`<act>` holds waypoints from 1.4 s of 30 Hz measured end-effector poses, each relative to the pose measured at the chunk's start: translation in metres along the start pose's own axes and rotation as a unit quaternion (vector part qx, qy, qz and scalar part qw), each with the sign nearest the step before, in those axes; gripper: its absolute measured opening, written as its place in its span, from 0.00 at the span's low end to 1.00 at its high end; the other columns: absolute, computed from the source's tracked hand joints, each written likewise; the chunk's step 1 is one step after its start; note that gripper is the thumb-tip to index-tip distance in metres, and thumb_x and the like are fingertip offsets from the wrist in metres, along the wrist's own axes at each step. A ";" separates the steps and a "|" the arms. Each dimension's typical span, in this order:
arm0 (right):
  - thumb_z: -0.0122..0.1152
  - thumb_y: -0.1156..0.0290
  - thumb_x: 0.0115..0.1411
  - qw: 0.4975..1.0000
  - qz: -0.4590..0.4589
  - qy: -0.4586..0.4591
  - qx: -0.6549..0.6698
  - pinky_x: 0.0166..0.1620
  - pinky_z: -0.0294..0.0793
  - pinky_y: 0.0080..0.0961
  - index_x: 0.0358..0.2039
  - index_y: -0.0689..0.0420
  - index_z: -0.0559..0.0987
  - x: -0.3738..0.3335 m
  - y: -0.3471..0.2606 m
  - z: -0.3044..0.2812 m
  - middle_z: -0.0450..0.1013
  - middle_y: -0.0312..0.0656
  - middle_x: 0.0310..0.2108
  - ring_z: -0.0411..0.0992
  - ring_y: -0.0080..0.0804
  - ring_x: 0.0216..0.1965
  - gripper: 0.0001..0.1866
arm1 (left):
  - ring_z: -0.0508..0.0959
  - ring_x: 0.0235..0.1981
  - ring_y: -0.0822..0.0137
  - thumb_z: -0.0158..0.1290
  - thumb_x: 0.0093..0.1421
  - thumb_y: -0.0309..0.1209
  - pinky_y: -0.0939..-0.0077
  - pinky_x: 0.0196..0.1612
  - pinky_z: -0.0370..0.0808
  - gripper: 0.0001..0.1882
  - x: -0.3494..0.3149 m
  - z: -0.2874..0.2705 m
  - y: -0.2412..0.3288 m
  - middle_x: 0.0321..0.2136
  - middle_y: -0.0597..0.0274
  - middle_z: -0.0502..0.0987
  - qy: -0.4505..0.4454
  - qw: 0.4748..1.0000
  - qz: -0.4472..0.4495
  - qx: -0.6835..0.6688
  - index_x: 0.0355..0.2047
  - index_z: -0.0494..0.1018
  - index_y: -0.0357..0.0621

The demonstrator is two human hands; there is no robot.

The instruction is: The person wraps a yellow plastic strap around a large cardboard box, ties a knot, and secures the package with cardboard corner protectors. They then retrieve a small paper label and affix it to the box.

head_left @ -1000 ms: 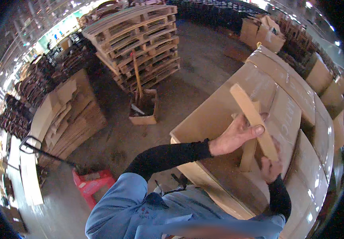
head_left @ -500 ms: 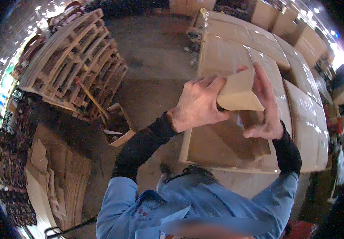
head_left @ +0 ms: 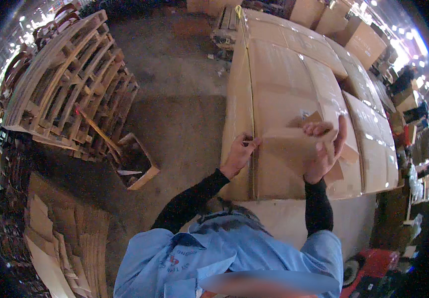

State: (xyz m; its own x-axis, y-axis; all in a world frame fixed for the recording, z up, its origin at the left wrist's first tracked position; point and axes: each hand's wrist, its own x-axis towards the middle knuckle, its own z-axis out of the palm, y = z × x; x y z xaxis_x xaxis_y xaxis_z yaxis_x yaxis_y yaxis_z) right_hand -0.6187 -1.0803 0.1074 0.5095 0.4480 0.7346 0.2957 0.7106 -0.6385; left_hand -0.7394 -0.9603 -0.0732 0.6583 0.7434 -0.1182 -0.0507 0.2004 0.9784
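Note:
A piece of folded brown cardboard stretches between my hands, above the large wrapped cartons. Its colour nearly matches the cartons, so its outline is hard to follow. At its left corner, my left hand is closed in a pinch, close to the carton stack's left edge. The fingers of my right hand curl over the piece's right part, with one digit pointing up. Bent flaps stick out beyond that hand.
Wooden pallets are stacked at the left. Near them stands an open cardboard box with a long wooden handle leaning from it. Flattened cardboard sheets lie at the lower left. A red machine shows at the lower right.
My hands have moved apart and lower, the left one toward the stack's left edge. The cardboard, folded narrow between them before, now spreads wider. The view has shifted slightly.

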 end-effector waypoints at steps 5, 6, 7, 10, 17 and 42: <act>0.69 0.61 0.55 0.999 -0.026 -0.014 -0.014 0.49 0.74 0.44 0.67 0.59 0.56 -0.015 0.024 -0.001 0.71 0.46 0.39 0.71 0.38 0.41 0.44 | 0.75 0.27 0.71 0.56 0.65 0.40 0.73 0.27 0.73 0.18 0.025 -0.012 -0.012 0.31 0.63 0.74 -0.025 0.957 -0.098 -0.273 0.44 0.67 0.39; 0.68 0.61 0.55 0.999 -0.038 -0.028 -0.026 0.49 0.74 0.44 0.67 0.60 0.56 -0.016 0.027 -0.001 0.71 0.46 0.39 0.71 0.39 0.41 0.44 | 0.74 0.25 0.71 0.53 0.66 0.37 0.72 0.26 0.73 0.15 0.029 -0.017 -0.014 0.29 0.64 0.73 -0.049 0.948 -0.112 -0.294 0.44 0.64 0.41; 0.68 0.61 0.55 0.997 -0.051 -0.043 -0.039 0.49 0.74 0.44 0.67 0.60 0.56 -0.016 0.029 -0.002 0.71 0.46 0.39 0.71 0.39 0.41 0.44 | 0.74 0.24 0.71 0.51 0.67 0.34 0.72 0.26 0.73 0.13 0.033 -0.023 -0.018 0.28 0.65 0.71 -0.085 0.959 -0.077 -0.257 0.45 0.62 0.43; 0.67 0.61 0.55 0.992 -0.072 -0.090 -0.057 0.46 0.74 0.39 0.60 0.61 0.63 -0.017 0.035 -0.004 0.70 0.46 0.38 0.71 0.38 0.39 0.36 | 0.75 0.28 0.68 0.49 0.67 0.32 0.67 0.31 0.74 0.10 0.038 -0.037 -0.031 0.30 0.64 0.73 -0.123 0.984 0.112 0.058 0.45 0.63 0.44; 0.71 0.69 0.49 0.975 -0.037 -0.169 -0.136 0.43 0.72 0.37 0.47 0.60 0.72 -0.017 0.049 -0.004 0.72 0.44 0.35 0.71 0.39 0.37 0.25 | 0.76 0.35 0.65 0.49 0.68 0.40 0.61 0.38 0.75 0.08 0.018 -0.025 -0.018 0.30 0.66 0.74 -0.150 0.873 -0.132 -0.445 0.41 0.69 0.51; 0.68 0.66 0.55 0.850 0.217 -0.305 -0.370 0.58 0.70 0.34 0.55 0.66 0.72 -0.006 0.151 0.008 0.73 0.50 0.54 0.71 0.37 0.55 0.30 | 0.75 0.49 0.65 0.39 0.71 0.51 0.65 0.54 0.71 0.25 0.034 -0.022 -0.126 0.49 0.62 0.77 -0.124 0.925 0.012 -0.360 0.53 0.71 0.46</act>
State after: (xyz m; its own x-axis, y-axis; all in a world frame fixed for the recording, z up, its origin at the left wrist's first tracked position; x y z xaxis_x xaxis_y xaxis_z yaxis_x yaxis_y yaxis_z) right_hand -0.5830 -0.9713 0.0082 0.2538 0.9393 0.2311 0.7284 -0.0284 -0.6846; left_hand -0.7269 -0.9461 -0.2043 0.7978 0.6021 0.0312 -0.4956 0.6255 0.6027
